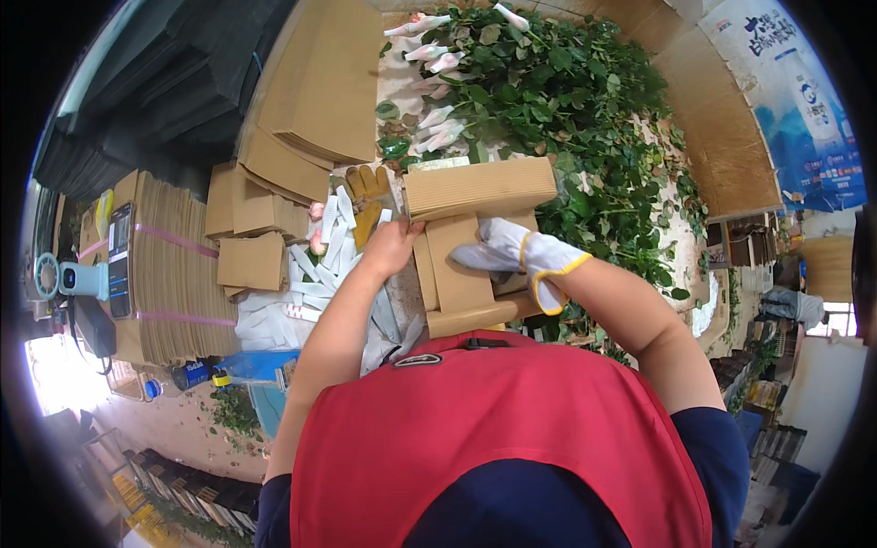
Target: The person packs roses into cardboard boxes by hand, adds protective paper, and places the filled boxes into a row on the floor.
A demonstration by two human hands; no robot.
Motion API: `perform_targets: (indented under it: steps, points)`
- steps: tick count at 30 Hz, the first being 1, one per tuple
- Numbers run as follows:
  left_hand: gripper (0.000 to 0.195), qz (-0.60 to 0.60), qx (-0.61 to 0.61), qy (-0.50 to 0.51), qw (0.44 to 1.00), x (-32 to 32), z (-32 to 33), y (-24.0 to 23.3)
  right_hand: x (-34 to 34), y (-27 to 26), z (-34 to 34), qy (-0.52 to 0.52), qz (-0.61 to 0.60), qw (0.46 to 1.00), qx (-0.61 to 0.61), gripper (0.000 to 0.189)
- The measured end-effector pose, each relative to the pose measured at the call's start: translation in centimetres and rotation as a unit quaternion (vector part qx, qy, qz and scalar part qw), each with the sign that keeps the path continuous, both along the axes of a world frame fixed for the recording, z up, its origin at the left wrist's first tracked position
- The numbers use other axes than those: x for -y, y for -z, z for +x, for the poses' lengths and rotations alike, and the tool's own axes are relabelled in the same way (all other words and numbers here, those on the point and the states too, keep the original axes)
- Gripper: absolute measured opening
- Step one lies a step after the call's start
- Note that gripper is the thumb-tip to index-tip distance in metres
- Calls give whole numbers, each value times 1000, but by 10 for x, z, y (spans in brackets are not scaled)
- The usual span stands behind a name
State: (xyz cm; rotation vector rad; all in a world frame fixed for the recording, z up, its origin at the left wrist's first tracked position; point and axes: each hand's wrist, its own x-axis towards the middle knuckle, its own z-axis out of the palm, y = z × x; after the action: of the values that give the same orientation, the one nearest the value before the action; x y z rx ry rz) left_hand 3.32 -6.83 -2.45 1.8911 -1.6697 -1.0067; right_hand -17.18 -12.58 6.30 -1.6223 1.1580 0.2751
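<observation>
Before my apron lies a piece of corrugated cardboard (479, 188), folded up at its far side and rolled at its near edge. My left hand (392, 245), bare, pinches its left far corner between thumb and fingers. My right hand (490, 248), in a white work glove with yellow trim, rests on the smooth brown cardboard strip (455, 264) in the middle. The right thumb points left; its other fingertips are hard to make out. Beyond the cardboard lie leafy rose stems (548, 89), with blooms in white mesh sleeves (438, 130).
Loose white mesh sleeves (336, 236) and a yellow-brown glove (366, 192) lie left of my left hand. Further left are small cardboard pieces (252, 262), a strapped cardboard stack (181, 274), a phone (120, 260) and a light-blue handheld fan (72, 277). Tall cardboard (712, 109) borders the stems at right.
</observation>
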Motion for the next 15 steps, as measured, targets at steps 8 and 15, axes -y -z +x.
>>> perform_targets:
  steps: [8,15]
  points:
    - [32,-30,-21,-8,999,-10,-3,-3,7,11,-13,-123,2,987,-101,37]
    - [48,104,79,159,979,-39,-8,-102,5,39,-26,-90,-52,994,-38,31]
